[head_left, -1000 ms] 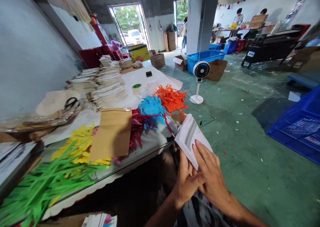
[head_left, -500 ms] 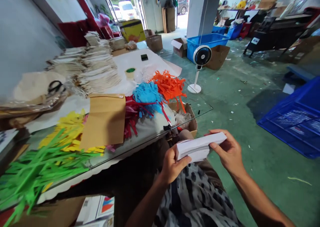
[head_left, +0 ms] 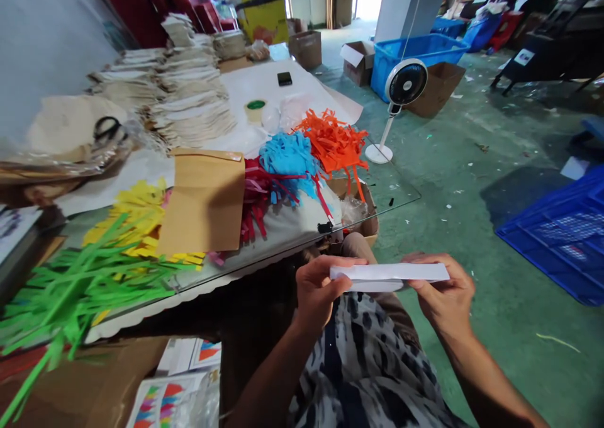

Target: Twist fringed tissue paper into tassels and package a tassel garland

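Observation:
Above my lap I hold a stack of white paper (head_left: 377,277), seen nearly edge-on. My left hand (head_left: 319,289) grips its left end, thumb in front and fingers behind. At the other end my right hand (head_left: 446,292) pinches it the same way, with part of the fingers hidden behind the paper. To the left on the glass-topped table lie a brown envelope (head_left: 202,208) and cut strips: green (head_left: 104,277), yellow (head_left: 136,214), dark red (head_left: 255,189), blue (head_left: 289,157) and orange (head_left: 335,141).
Stacks of cream-coloured sheets (head_left: 189,94) fill the table's far left, near black scissors (head_left: 107,128). A white fan (head_left: 406,85) stands on the floor. A blue crate (head_left: 561,233) is at right, and printed packets (head_left: 174,390) lie low at left.
The view has tilted down and shifted left. The paper stack has turned from slanted to nearly level, showing its edge more, and both hands keep hold of it.

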Motion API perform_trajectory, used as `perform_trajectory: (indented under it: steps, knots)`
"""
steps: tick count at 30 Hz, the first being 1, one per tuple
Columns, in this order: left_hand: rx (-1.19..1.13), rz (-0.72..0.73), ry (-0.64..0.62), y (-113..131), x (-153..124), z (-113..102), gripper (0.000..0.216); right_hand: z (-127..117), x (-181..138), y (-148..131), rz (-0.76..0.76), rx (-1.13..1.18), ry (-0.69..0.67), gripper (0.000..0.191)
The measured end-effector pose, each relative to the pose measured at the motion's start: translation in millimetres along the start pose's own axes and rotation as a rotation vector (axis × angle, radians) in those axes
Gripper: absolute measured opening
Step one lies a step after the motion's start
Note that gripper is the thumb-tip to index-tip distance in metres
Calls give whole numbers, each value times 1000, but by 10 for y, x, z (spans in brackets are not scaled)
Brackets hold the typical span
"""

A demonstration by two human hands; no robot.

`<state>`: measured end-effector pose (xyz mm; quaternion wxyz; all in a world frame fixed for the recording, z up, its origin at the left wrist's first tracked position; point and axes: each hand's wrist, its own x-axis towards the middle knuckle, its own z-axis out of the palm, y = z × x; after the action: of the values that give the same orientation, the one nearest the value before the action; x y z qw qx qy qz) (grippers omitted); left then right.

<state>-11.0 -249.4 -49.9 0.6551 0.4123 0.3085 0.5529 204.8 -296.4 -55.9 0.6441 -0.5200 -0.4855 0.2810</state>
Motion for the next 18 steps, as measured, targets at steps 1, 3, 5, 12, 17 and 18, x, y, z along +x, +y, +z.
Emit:
perform_trajectory:
  steps: [1, 3, 5, 12, 17, 18]
  knots:
    - [-21, -3, 7, -6, 11, -7, 34, 13, 0, -1, -6, 12, -5, 22]
    - [-37, -3, 44, 0, 36, -17, 45, 35, 3, -3, -14, 23, -14, 22]
    - [-24, 16, 56, 23, 53, -30, 51, 44, 4, 6, -7, 24, -7, 23]
    - [74, 40, -41, 98, 15, -80, 40, 24, -26, 51, -9, 30, 14, 23]
    - [2, -13, -42, 73, 48, -101, 50, 40, -16, -14, -83, 51, -47, 19]
    - [-7, -21, -51, 77, 64, -102, 52, 41, -12, -29, -107, 51, -70, 19]
